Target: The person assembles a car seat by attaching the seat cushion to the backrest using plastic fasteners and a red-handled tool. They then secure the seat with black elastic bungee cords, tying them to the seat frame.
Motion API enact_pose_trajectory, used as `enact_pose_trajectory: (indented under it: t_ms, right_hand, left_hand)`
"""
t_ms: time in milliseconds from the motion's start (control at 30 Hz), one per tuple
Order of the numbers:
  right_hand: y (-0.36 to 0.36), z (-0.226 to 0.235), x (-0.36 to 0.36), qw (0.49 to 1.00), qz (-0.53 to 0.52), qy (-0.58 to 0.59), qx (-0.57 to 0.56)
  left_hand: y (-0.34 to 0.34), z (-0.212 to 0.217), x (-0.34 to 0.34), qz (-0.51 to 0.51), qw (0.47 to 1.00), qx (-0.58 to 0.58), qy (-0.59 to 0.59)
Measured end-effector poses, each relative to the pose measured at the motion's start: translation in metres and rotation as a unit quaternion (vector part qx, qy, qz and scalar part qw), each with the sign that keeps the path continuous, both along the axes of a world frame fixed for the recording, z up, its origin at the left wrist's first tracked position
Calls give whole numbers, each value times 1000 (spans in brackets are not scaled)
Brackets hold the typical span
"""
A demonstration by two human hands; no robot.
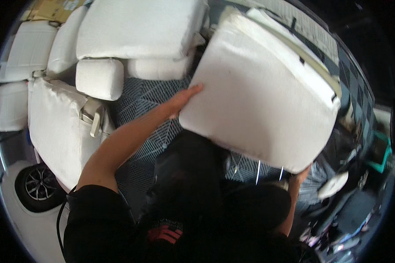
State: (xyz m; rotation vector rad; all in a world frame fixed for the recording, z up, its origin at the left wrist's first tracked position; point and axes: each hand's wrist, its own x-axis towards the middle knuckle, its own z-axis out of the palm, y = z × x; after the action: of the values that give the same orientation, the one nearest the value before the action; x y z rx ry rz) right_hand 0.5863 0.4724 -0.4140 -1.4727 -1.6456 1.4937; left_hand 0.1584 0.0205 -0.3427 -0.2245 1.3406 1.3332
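Note:
A large white padded car seat backrest [254, 92] is tilted in front of me, between my two arms. My left hand [185, 100] grips its left edge, thumb over the white face and the other fingers mostly hidden underneath. At its lower right corner, my right hand [300, 174] is closed round the edge, partly hidden by it. Two thin metal rods [258, 172] show just below the backrest's lower edge; I cannot tell what they belong to. Along its far right side runs a pale edge with dark clips [302, 60].
More white seat parts lie to the left: a big cushion [138, 28], a headrest [99, 79] and a seat section [57, 118] with a beige lever. Dark patterned flooring [140, 105] lies between them. A black wheel [37, 186], a plastic bag [314, 186] and a teal frame [382, 151] stand around.

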Motion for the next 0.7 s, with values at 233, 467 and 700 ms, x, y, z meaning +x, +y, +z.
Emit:
enact_pose_trajectory:
  t_ms: [233,467,700]
  right_hand:
    - [-110,81,-71,945,-210,83,-238]
    - [-119,79,-76,944,-170,135,-248]
    - [-136,81,-76,921,-216,180,-268]
  left_hand:
    - [10,5,-7,5,997,-15,70]
    - [13,19,1,-10,994,-26,103]
    - [8,16,-10,-9,1000,11,-7]
